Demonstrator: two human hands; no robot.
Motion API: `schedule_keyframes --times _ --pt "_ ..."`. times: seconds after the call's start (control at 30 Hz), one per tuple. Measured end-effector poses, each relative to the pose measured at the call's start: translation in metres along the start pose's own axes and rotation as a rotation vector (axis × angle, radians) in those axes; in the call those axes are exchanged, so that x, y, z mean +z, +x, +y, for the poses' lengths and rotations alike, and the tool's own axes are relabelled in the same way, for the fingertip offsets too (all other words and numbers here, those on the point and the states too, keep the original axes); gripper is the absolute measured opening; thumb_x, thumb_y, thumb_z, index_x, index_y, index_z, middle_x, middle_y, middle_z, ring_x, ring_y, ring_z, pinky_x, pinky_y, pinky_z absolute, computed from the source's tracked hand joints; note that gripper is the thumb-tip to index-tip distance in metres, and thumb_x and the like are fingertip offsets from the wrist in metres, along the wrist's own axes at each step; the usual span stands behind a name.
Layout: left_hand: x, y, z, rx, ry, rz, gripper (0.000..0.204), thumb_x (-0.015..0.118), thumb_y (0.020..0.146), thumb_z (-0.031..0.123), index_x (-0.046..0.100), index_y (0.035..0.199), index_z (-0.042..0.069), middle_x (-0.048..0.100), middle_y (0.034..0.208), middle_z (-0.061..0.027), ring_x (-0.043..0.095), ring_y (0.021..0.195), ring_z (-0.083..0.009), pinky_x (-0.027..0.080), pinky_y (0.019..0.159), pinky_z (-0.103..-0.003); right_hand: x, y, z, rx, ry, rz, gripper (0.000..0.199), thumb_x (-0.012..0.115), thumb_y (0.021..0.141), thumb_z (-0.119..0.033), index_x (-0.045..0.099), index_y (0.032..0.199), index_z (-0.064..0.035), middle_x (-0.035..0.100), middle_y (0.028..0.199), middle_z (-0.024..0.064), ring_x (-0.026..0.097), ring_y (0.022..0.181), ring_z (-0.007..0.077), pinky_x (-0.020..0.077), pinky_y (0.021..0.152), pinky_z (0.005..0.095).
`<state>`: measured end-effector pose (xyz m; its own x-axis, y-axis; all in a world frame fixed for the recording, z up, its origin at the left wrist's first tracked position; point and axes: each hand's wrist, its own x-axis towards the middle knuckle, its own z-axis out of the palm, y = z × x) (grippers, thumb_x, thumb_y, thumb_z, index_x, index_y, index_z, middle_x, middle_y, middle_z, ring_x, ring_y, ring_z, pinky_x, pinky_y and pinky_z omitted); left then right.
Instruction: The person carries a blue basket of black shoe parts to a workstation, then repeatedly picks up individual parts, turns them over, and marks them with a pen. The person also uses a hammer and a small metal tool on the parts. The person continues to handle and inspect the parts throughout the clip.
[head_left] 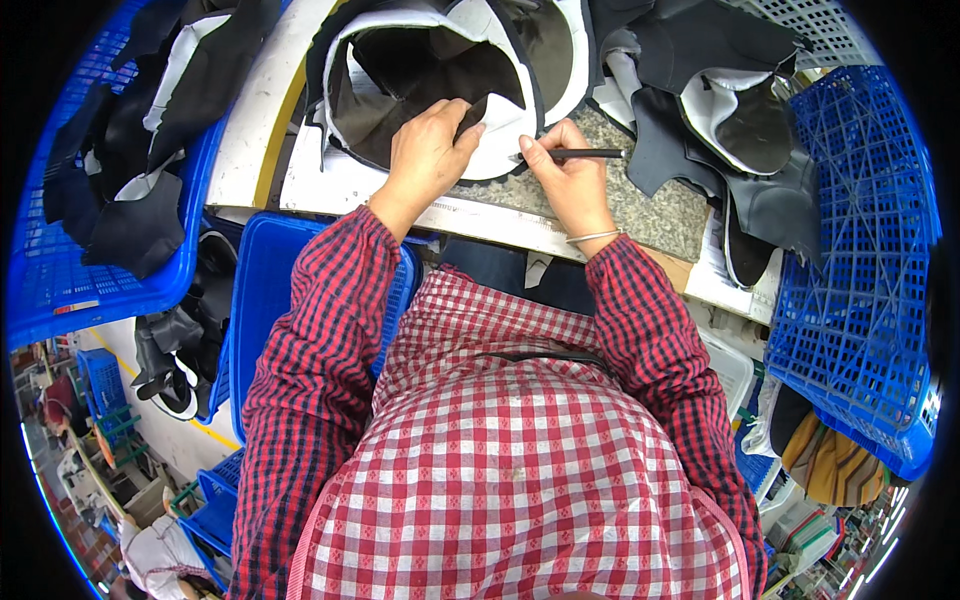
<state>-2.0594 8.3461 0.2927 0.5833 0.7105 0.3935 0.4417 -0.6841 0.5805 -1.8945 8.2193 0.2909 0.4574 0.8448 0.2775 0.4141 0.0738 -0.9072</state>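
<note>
A black shoe upper [335, 95] with a white inner lining lies curved open on the workbench in front of me. My left hand [428, 150] presses into it, fingers curled over its dark inside and thumb along the white lining. Between the thumb and fingers of my right hand [572, 180] is a slim black pen [590, 153], its tip end pointing left at the white lining. The tip itself is too small to make out clearly. Behind and to the right, a second white-lined piece [565, 50] touches the first.
More black uppers [735, 110] are heaped on the right of the bench's speckled stone slab [655, 205]. A blue crate [850, 250] stands at the right. At the left, another blue crate [150, 295] holds black pieces, with a blue bin [262, 265] below the bench edge.
</note>
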Motion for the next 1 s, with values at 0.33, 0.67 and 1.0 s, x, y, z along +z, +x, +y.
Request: schedule_keyframes --times 0.33,0.67,1.0 --pt "0.003 -0.004 0.007 -0.016 -0.004 0.025 0.029 0.068 0.093 0.030 0.068 0.107 0.004 0.069 0.100 -0.0137 0.068 0.092 -0.0399 0.054 0.077 -0.046 0.000 0.000 0.000 -0.026 -0.065 -0.027 0.026 0.078 0.092 -0.021 0.061 0.083 -0.0040 0.064 0.068 0.0030 0.057 0.061 0.0092 0.0474 0.059 0.0284" --pt "-0.017 0.000 0.025 -0.002 -0.127 -0.069 0.035 0.075 0.089 0.026 0.066 0.113 0.002 0.067 0.106 -0.0164 0.068 0.093 -0.0369 0.053 0.080 -0.044 -0.008 -0.004 -0.002 0.067 0.175 -0.006 0.025 0.076 0.095 -0.020 0.058 0.085 -0.0057 0.060 0.073 -0.0033 0.051 0.067 0.0043 0.0428 0.060 0.0234" --pt "-0.128 0.078 -0.001 -0.076 0.596 0.187 0.044 0.070 0.079 0.006 0.065 0.122 0.014 0.069 0.117 -0.0081 0.065 0.108 -0.0384 0.053 0.090 -0.048 -0.037 -0.029 0.009 0.069 0.421 -0.176 0.022 0.057 0.106 -0.020 0.072 0.105 -0.0040 0.067 0.087 0.0007 0.059 0.074 0.0066 0.0445 0.065 0.0216"
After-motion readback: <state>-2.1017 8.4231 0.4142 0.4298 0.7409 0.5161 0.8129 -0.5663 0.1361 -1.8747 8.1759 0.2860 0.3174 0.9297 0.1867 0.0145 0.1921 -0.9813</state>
